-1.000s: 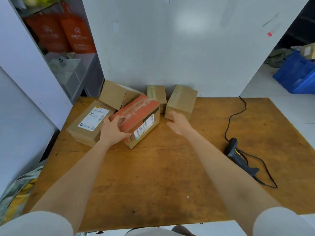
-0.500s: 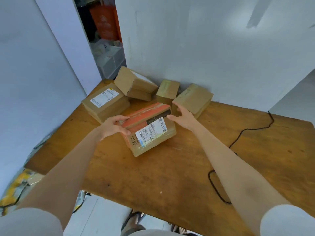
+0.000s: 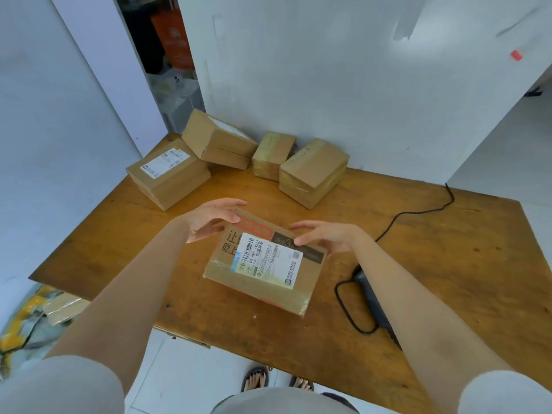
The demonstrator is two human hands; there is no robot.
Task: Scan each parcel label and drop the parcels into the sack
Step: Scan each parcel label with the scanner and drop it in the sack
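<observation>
Since half a second ago the parcel [image 3: 263,264] has come nearer the person and away from the other boxes, and its white label [image 3: 268,259] now faces up between the two hands. The left hand [image 3: 209,218] curls loosely at the parcel's far left corner, fingertips touching the orange strip, while the right hand [image 3: 325,236] touches its far right edge with fingers partly spread; neither has a closed grip, and the parcel rests on the bench [image 3: 418,264]. The label carries barcodes and a line that reads roughly "C3 885 [XSD]" beside Chinese characters; large dark Chinese characters are printed on the cardboard left of it, partly covered. The scanner [image 3: 373,300] with its black cord now lies just under the right forearm. Beyond the hands, four cardboard boxes [image 3: 310,171] remain by the wall, the leftmost with a white label too small to read.
</observation>
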